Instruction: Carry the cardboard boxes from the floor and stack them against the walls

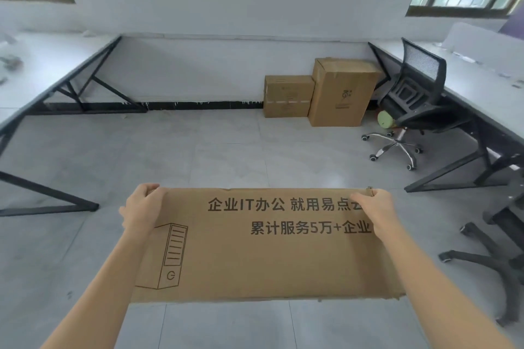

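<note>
I hold the printed box (255,258), left hand (143,207) and right hand (374,211) curled over its far corners; contents hidden.

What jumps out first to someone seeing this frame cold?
A printed cardboard box fills the lower centre, gripped at its far corners by the left hand and right hand. Against the far wall stand a small box and a taller box, side by side, with a black office chair to their right.
</note>
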Demonstrator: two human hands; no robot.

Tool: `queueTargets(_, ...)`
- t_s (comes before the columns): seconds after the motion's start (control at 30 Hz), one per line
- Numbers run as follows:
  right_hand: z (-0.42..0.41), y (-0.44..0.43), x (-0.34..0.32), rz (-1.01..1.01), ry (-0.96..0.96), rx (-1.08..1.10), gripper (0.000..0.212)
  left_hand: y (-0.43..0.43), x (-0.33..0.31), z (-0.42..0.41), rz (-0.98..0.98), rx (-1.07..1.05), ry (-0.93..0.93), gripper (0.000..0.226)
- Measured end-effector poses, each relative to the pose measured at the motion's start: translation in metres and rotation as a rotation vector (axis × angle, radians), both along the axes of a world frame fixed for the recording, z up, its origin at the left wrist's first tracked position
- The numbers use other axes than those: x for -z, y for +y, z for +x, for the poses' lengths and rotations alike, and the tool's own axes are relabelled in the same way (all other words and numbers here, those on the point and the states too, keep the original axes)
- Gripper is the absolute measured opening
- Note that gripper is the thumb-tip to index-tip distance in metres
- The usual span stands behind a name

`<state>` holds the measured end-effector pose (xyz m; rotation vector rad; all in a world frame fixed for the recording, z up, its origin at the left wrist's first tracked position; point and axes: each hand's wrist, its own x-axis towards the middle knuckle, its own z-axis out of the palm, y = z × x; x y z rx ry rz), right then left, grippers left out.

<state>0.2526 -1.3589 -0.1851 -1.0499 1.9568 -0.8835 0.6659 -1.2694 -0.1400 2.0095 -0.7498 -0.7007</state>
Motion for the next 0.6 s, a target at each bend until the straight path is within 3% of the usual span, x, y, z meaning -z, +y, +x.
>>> queueTargets(0.17,0.015,-0.072,-0.01,-0.02,-0.03,-0.035,0.013,-0.058,0.015,-0.001,-0.045,-0.065,0.067,0.032)
queueTargets(0.4,0.05,-0.207,-0.006,-0.039,-0.038,-0.107,0.013,-0.194,0.028,0.029,-0.017,-0.126,0.007,0.026)
queueTargets(0.6,0.068,-0.327,-0.019,-0.037,0.019,-0.048,0.03,-0.329,0.022,0.052,0.002,-0.103,0.028,0.022)
